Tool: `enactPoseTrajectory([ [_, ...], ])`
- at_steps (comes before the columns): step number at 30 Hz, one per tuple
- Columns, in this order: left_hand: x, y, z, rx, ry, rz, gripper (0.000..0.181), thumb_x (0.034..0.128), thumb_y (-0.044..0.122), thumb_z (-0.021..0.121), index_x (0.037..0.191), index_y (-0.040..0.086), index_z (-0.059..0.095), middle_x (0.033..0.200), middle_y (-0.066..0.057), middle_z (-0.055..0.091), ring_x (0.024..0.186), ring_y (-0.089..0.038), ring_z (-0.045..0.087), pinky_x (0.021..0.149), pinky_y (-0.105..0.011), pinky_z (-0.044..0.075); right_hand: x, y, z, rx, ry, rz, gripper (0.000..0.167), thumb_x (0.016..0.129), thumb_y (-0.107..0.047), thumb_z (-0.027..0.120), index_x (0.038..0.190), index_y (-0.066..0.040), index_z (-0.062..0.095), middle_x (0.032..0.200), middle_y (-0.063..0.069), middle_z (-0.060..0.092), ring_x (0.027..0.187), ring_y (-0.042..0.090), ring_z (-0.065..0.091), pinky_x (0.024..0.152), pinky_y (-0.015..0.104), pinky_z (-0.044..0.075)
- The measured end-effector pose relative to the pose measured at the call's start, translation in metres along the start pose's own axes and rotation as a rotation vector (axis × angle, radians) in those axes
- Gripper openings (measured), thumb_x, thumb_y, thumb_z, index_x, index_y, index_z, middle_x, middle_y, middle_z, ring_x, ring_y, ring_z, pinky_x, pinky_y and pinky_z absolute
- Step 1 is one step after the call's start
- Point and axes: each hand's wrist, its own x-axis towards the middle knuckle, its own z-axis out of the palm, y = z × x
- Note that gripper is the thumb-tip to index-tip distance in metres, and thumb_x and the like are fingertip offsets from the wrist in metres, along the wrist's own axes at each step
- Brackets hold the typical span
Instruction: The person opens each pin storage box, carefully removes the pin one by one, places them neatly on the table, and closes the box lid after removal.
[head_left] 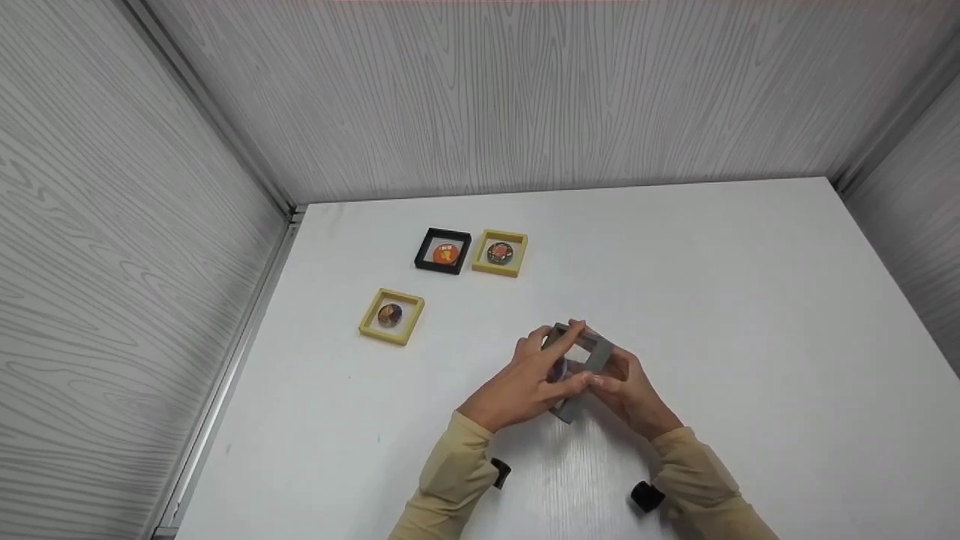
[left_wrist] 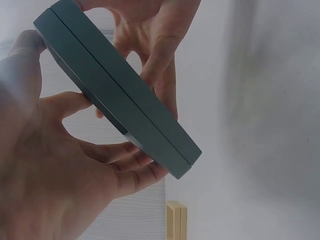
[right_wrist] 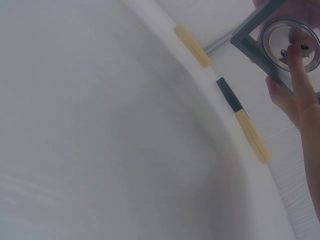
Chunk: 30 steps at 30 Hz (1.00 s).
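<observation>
Above the white table, a grey square display frame [head_left: 600, 358] is tilted between both hands. A thin seam runs along the edge of the grey frame [left_wrist: 115, 82] in the left wrist view. My left hand [head_left: 525, 382] grips it from the left, fingers spread across its face. On the other side my right hand [head_left: 634, 394] holds it, its thumb near the left thumb. Inside is a round pin badge [right_wrist: 277, 42], its metal back showing in the right wrist view, where a finger [right_wrist: 300, 75] lies over it. The left hand partly hides the badge in the head view.
Farther left on the table [head_left: 720, 300] lie a black frame [head_left: 420, 255] with an orange badge, a yellow frame [head_left: 476, 264] beside it, and another yellow frame [head_left: 367, 322] nearer. The last two hold round badges too. Grey wood-patterned panels [head_left: 525, 97] enclose the table.
</observation>
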Motion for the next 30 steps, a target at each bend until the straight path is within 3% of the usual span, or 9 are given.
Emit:
enactPoseTrajectory([
  [4, -0.0006, -0.0008, 0.0015, -0.005, -0.005, -0.006, 0.074, 0.0936, 0.070, 0.044, 0.156, 0.047, 0.013, 0.161, -0.017, 0.018, 0.140, -0.032, 0.028, 0.099, -0.052, 0.044, 0.0013, 0.0016, 0.0003, 0.001, -0.028, -0.021, 0.070, 0.092, -0.003, 0.060, 0.155, -0.001, 0.030, 0.161, 0.014, 0.027, 0.142, 0.035, 0.033, 0.108, 0.043, 0.037],
  [7, -0.0011, -0.0009, 0.0020, 0.003, -0.002, 0.007, 0.074, 0.0948, 0.069, 0.043, 0.157, 0.045, 0.013, 0.161, -0.018, 0.018, 0.139, -0.032, 0.029, 0.100, -0.051, 0.044, 0.0005, 0.0022, -0.0001, -0.002, -0.025, -0.012, 0.073, 0.091, -0.004, 0.061, 0.155, -0.001, 0.028, 0.161, 0.016, 0.025, 0.142, 0.035, 0.033, 0.108, 0.043, 0.036],
  [11, -0.0009, -0.0013, 0.0021, 0.016, 0.005, 0.031, 0.074, 0.0959, 0.067, 0.043, 0.158, 0.042, 0.013, 0.160, -0.018, 0.019, 0.137, -0.031, 0.031, 0.100, -0.050, 0.044, 0.0005, 0.0023, 0.0001, -0.007, -0.017, -0.006, 0.075, 0.090, -0.006, 0.063, 0.156, -0.002, 0.027, 0.160, 0.017, 0.026, 0.135, 0.039, 0.044, 0.107, 0.046, 0.036],
  [20, -0.0006, -0.0022, 0.0025, 0.007, -0.004, 0.039, 0.075, 0.0950, 0.069, 0.043, 0.158, 0.042, 0.011, 0.161, -0.021, 0.015, 0.137, -0.035, 0.030, 0.100, -0.052, 0.044, 0.0028, 0.0045, 0.0012, -0.006, -0.051, -0.079, 0.077, 0.088, -0.003, 0.062, 0.155, 0.000, 0.026, 0.162, 0.019, 0.019, 0.140, 0.043, 0.033, 0.106, 0.046, 0.038],
  [30, 0.0001, -0.0002, 0.0046, 0.029, 0.012, 0.023, 0.075, 0.0952, 0.070, 0.040, 0.157, 0.043, 0.009, 0.162, -0.018, 0.014, 0.136, -0.031, 0.030, 0.099, -0.049, 0.045, 0.0021, 0.0014, 0.0009, -0.023, -0.054, -0.068, 0.076, 0.089, -0.003, 0.061, 0.156, -0.003, 0.025, 0.163, 0.015, 0.020, 0.147, 0.036, 0.022, 0.108, 0.045, 0.033],
])
